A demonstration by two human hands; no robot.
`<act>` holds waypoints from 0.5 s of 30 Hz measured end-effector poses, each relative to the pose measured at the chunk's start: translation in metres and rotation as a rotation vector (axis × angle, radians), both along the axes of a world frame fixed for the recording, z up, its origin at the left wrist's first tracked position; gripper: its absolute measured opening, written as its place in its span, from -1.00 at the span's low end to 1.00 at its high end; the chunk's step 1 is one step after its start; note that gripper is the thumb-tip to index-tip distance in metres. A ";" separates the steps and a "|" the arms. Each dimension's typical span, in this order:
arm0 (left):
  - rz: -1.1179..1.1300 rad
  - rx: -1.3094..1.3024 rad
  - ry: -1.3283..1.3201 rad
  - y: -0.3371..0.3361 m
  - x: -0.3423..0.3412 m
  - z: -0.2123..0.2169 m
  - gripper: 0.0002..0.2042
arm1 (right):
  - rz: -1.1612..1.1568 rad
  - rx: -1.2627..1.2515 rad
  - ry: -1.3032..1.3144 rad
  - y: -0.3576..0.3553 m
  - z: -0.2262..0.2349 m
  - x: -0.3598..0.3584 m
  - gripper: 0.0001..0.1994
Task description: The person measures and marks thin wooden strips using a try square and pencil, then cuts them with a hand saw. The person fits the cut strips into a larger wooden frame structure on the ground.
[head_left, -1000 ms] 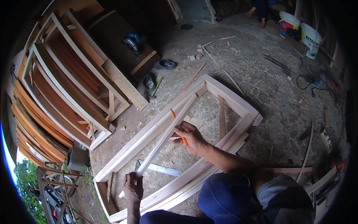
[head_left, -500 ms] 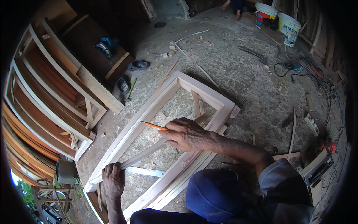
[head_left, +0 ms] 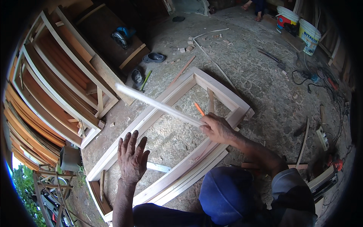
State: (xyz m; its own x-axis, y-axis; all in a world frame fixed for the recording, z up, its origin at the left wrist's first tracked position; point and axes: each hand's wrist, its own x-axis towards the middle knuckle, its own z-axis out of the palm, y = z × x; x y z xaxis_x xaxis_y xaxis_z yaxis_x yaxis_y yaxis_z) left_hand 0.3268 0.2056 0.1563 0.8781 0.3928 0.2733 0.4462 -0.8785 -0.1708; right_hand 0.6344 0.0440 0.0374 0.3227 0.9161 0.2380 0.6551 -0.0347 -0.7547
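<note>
A large pale wooden frame (head_left: 223, 92) lies on the ground before me. My right hand (head_left: 218, 128) is closed over its right rail, holding a thin pale wooden strip (head_left: 160, 107) by one end, with an orange pencil (head_left: 199, 109) also sticking out of its grip. The strip reaches up and left across the frame's left rail, smeared by motion at its far end. Fingers spread and holding nothing, my left hand (head_left: 132, 157) hovers over the lower left part of the frame. Beside it, a flat metal blade (head_left: 159, 167) shows within the frame, partly hidden.
Several wooden frames (head_left: 70, 113) lean at the left. A blue power saw (head_left: 121, 36) sits on a dark board. Black bowl-like things (head_left: 154, 57) and a green-handled tool (head_left: 145, 80) lie nearby. Cables, a power strip (head_left: 322, 138) and two buckets (head_left: 309, 36) are at right; a person's feet (head_left: 258, 15) show far back.
The strip has come up off its place across the frame in my right hand. My left hand has let go at the frame's lower left and opened. The view has shifted slightly.
</note>
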 end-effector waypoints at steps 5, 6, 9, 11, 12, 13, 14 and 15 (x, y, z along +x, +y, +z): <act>-0.108 -0.200 0.015 -0.009 0.032 -0.026 -0.56 | -0.280 0.101 0.148 0.044 -0.025 0.088 -0.75; -0.137 -0.246 0.032 -0.011 0.041 -0.034 -0.58 | -0.315 0.033 0.070 0.058 -0.027 0.114 -0.73; -0.199 -0.382 0.118 -0.019 0.072 -0.064 -0.61 | -0.273 0.089 -0.038 0.094 -0.041 0.173 -0.73; -0.223 -0.454 0.182 -0.027 0.094 -0.085 -0.62 | -0.271 0.076 -0.041 0.121 -0.053 0.199 -0.72; -0.256 -0.503 0.185 -0.031 0.104 -0.094 -0.62 | -0.301 0.007 -0.029 0.130 -0.060 0.206 -0.72; -0.280 -0.531 0.163 -0.035 0.114 -0.104 -0.62 | -0.282 0.061 -0.039 0.136 -0.068 0.211 -0.71; -0.270 -0.562 0.197 -0.040 0.123 -0.112 -0.62 | -0.295 0.054 -0.034 0.142 -0.076 0.214 -0.70; -0.282 -0.601 0.177 -0.044 0.132 -0.120 -0.62 | -0.327 0.014 -0.020 0.145 -0.084 0.216 -0.69</act>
